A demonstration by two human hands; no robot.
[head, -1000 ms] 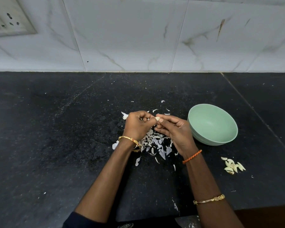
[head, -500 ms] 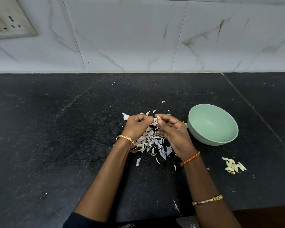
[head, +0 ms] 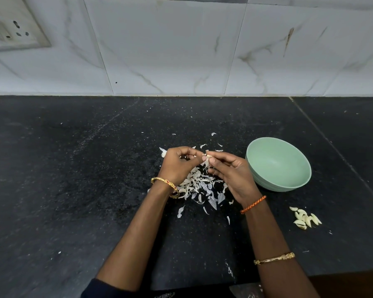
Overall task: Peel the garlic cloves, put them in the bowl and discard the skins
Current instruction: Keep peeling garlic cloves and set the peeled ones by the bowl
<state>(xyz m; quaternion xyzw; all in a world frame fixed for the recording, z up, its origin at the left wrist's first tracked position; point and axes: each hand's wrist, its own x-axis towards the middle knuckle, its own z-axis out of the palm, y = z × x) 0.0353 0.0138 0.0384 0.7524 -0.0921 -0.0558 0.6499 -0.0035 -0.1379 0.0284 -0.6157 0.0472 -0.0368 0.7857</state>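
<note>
Centrally, both hands — left hand (head: 177, 166), right hand (head: 230, 175) — pinch one garlic clove (head: 207, 156) beside the bowl (head: 278, 164); bench (head: 73, 190) left lies bare.

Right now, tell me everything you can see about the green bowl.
The green bowl is a pale mint, round and deep, with a smooth matte look like plastic, though the material is uncertain. It stands upright on the black counter, and the inside that shows holds nothing. It sits right of the right hand, whose back hides part of its near-left wall; whether they touch cannot be told. The peeled cloves lie apart, nearer the person.
</note>
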